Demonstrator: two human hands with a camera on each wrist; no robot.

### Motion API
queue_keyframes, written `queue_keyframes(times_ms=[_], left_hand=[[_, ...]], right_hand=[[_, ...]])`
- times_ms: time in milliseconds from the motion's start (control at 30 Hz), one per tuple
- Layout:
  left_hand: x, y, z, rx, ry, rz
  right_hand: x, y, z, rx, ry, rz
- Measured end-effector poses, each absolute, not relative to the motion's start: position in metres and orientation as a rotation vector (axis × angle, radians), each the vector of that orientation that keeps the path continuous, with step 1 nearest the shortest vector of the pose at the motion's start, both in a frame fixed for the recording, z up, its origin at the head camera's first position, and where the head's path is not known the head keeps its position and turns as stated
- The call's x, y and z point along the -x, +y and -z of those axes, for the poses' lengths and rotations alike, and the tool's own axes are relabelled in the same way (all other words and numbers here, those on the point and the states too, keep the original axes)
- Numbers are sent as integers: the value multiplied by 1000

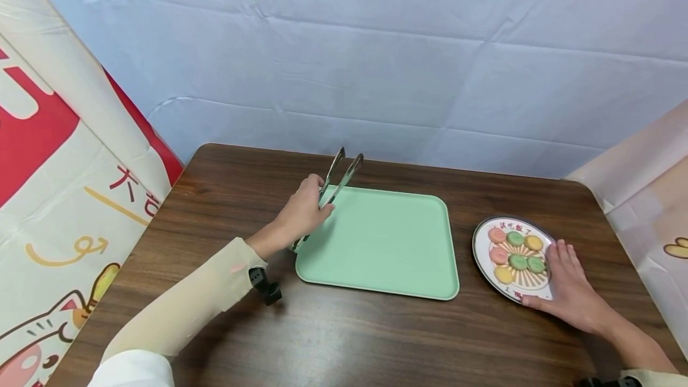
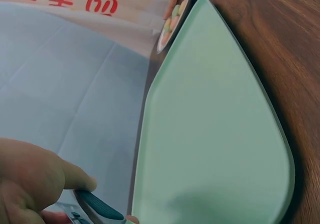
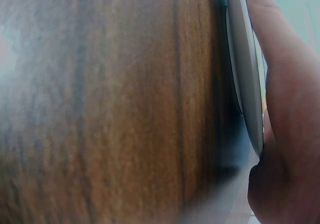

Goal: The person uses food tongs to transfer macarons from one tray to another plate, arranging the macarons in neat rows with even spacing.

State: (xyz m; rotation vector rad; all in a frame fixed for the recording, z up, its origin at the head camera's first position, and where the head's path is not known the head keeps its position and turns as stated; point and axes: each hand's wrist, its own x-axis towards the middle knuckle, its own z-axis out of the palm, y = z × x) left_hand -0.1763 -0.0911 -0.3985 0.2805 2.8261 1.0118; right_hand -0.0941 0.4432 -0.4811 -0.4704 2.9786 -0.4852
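Note:
My left hand (image 1: 305, 211) grips a pair of metal tongs (image 1: 344, 179) by their teal handle (image 2: 102, 206), over the left edge of a mint-green tray (image 1: 387, 243). The tongs' two arms stand apart, tips toward the back of the table, with nothing between them. My right hand (image 1: 572, 288) lies along the right rim of a round plate (image 1: 486, 263), fingers fairly straight and thumb on the near rim. Pink, green and yellow macarons (image 1: 518, 262), several in all, sit on the plate. Seen edge-on in the right wrist view, the plate (image 3: 247, 69) is partly covered by that hand.
A dark wooden table (image 1: 349, 333) carries the tray and plate, with bare wood between them. Behind it hangs a pale blue cloth (image 1: 376, 64). Printed sheets (image 1: 64, 226) stand at the left side, and another at the right.

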Motion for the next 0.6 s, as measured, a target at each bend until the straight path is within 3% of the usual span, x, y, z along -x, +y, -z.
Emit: queue_keyframes(times_ms=[600], left_hand=[[172,-131,400,-65,2757,-964]], right_hand=[[94,444,481,460,2975,483]])
